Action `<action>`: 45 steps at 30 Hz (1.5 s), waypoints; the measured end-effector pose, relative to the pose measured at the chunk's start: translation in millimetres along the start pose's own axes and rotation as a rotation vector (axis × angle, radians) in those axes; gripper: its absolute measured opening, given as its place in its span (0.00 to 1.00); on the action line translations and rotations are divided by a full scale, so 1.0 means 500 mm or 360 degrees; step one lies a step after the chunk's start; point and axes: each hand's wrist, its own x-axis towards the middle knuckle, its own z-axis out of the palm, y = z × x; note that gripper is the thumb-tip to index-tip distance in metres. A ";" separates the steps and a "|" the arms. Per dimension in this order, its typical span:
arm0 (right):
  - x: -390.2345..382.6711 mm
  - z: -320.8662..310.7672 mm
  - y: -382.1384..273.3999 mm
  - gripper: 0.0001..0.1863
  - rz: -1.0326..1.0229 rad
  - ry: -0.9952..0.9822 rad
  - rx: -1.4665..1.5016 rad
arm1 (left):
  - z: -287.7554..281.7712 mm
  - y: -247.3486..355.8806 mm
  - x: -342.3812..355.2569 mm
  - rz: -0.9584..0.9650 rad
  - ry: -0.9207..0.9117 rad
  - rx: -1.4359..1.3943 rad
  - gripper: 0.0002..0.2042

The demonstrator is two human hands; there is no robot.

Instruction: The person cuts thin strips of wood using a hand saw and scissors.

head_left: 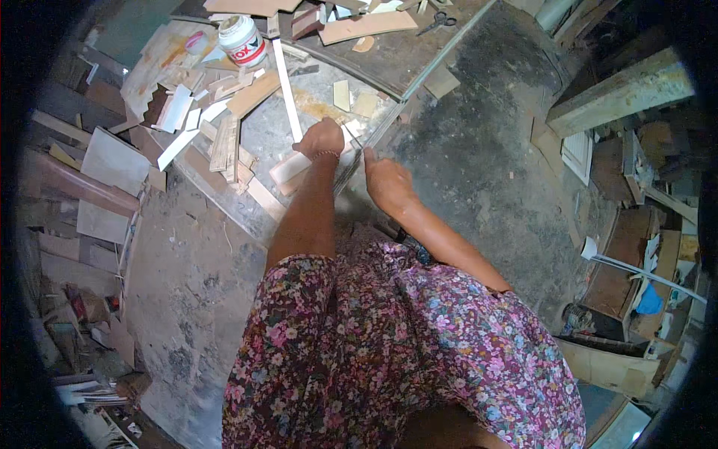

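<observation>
My left hand [320,138], a bead bracelet at its wrist, is closed on a light wooden piece [288,174] lying at the front right of the cluttered bench [314,82]. A long white strip [284,90] runs up from beside that hand's thumb. My right hand [385,183] is closed round a thin dark tool [357,141], apparently a blade, which slants up-left to the piece by my left fingers; its exact kind is unclear. Two small pale pieces [341,96] lie above my left hand.
A white tub [239,41], several offcuts [217,142] and dark scissors [441,21] lie on the bench. A post [621,90] and piles of boards [624,277] stand at the right. More boards [112,172] lean at the left. Bare concrete floor [486,150] surrounds me.
</observation>
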 end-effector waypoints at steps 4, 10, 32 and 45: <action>0.013 0.002 0.004 0.18 0.0010 0.0013 -0.0037 | -0.004 0.020 -0.013 0.0047 0.0015 0.0033 0.23; 0.052 0.023 -0.010 0.18 0.0008 0.0039 0.0068 | 0.072 -0.030 0.047 0.0214 0.0089 0.0167 0.21; 0.041 -0.014 -0.020 0.20 0.0055 0.0085 0.0233 | 0.003 0.005 -0.009 0.0160 0.0090 0.0130 0.18; 0.029 0.035 0.008 0.15 -0.0219 0.0302 0.0072 | 0.021 -0.014 0.015 0.0239 0.0104 0.0260 0.16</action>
